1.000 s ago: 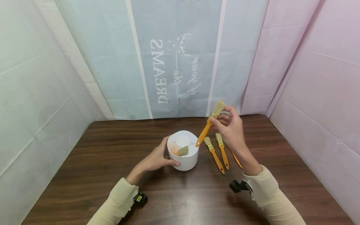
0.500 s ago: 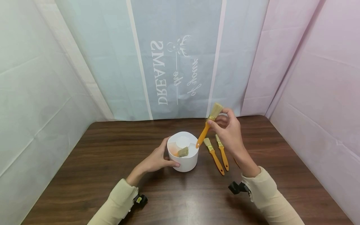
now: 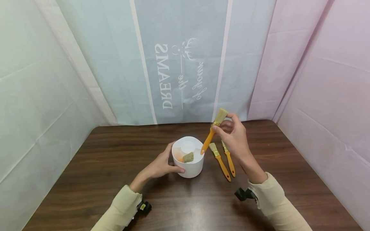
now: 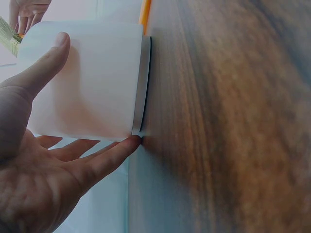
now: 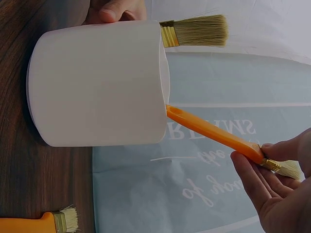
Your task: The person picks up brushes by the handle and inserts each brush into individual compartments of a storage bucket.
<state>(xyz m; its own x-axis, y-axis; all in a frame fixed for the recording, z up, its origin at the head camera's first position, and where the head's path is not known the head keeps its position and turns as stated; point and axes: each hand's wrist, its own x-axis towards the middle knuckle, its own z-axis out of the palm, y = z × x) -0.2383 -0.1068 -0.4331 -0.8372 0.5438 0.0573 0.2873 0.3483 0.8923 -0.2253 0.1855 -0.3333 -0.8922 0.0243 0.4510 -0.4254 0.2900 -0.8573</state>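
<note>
Right fingers (image 3: 233,117) pinch one brush (image 3: 208,139) — left fingers (image 4: 109,159) grip a white container (image 3: 189,170) — a second brush (image 3: 188,157) inside, handle mostly hidden.

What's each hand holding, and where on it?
Right hand: a paintbrush, pinched near its metal ferrule. Left hand: the white container, held around its outer side.

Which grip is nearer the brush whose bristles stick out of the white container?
Left. The left grip holds the white container, close to that brush; the right grip is farther off, above and to the right of it, pinching another brush.
</note>
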